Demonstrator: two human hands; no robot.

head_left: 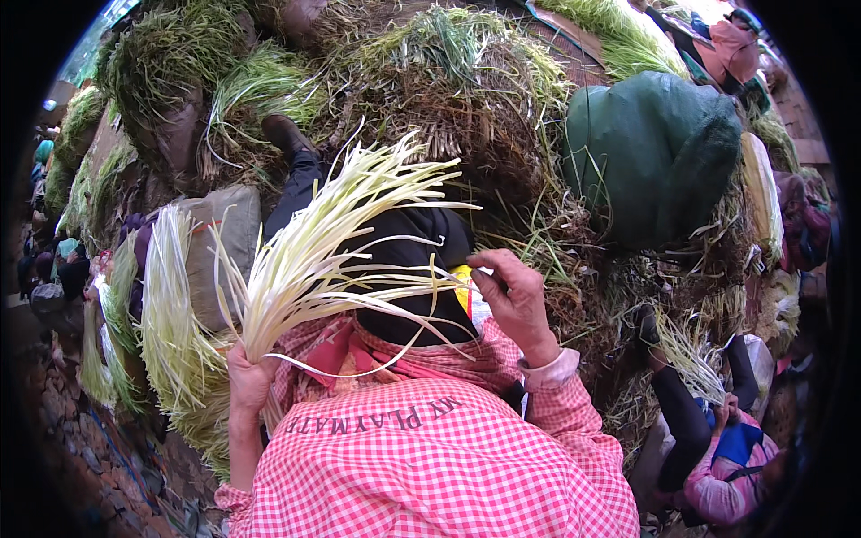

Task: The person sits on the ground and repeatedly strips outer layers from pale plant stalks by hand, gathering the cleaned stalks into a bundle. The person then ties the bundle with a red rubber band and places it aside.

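My left hand point(252, 383) grips a bunch of long, pale yellow-green leaves point(316, 262), which look like blanched chives, near its lower end. The leaves fan up and to the right across my dark-clothed lap point(410, 249). Right of the bunch, my right hand point(514, 299) is raised with thumb and fingers bent close together. One leaf end comes near its fingertips; whether they pinch it I cannot tell. Close by on the left, a bundle of similar pale leaves point(171, 302) hangs beside a grey-beige block-shaped bundle point(225, 249).
Ahead is a large heap of green leaves with brown roots point(464, 114). A bulging dark green sack point(652, 155) stands at the right. Lower right, a seated co-worker point(733, 450) holds a leaf bunch point(696, 363). More leaf heaps point(175, 67) lie upper left.
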